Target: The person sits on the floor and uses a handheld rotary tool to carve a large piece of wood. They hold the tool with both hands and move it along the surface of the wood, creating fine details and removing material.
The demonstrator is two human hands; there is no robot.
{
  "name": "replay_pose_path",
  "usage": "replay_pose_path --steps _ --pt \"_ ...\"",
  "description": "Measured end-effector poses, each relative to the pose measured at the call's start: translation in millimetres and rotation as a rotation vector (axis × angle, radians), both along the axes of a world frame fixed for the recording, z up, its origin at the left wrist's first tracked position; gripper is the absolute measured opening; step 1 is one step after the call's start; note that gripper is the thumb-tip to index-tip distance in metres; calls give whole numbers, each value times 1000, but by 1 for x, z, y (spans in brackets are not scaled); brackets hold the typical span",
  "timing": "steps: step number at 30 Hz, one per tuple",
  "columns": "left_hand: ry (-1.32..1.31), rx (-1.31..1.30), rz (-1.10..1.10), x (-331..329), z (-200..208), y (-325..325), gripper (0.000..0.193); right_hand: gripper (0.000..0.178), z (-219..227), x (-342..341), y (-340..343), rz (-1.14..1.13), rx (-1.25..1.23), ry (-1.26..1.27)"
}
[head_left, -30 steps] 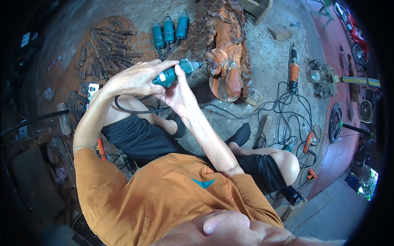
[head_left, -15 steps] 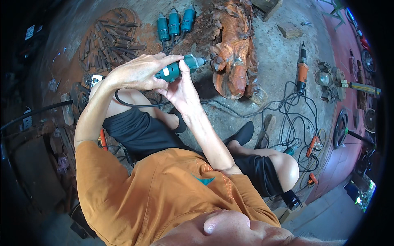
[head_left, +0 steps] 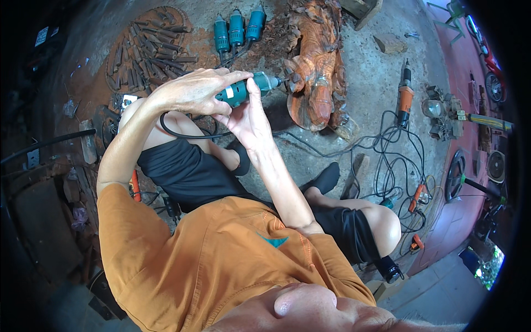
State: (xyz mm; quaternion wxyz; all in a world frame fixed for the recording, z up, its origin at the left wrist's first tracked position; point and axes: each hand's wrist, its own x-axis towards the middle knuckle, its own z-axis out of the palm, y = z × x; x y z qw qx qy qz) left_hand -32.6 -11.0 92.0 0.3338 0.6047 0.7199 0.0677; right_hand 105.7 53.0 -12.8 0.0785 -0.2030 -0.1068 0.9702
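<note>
A teal die grinder (head_left: 264, 83) is held in both my hands, lying nearly level with its bit pointing right. My left hand (head_left: 191, 93) wraps over its rear body from above, index finger stretched along the top. From below, my right hand (head_left: 248, 123) supports it, thumb up against the side near the front. The bit's tip meets the left side of a reddish-brown carved wood piece (head_left: 319, 61), or sits just short of it; contact cannot be made out. A black cord (head_left: 191, 134) loops back from the grinder's rear, under my left forearm.
Three more teal grinders (head_left: 237, 30) stand side by side beyond my hands. Left of them lies a pile of dark rod-like tools (head_left: 149, 52). An orange grinder (head_left: 406, 99) rests at right above tangled black cords (head_left: 387, 149). Wood shavings (head_left: 274, 41) litter the floor beside the carving.
The view has shifted slightly. My hands and the grinder have edged a little to the right, with the same grip on it.
</note>
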Motion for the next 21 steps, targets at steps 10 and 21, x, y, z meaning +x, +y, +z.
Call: replay_pose_path --steps 10,21 --pt "-10 -33 -13 2 -1 -5 81 61 -3 4 -8 19 -24 25" --pt "-38 88 -17 1 -6 -14 82 60 0 4 -9 25 7 2"
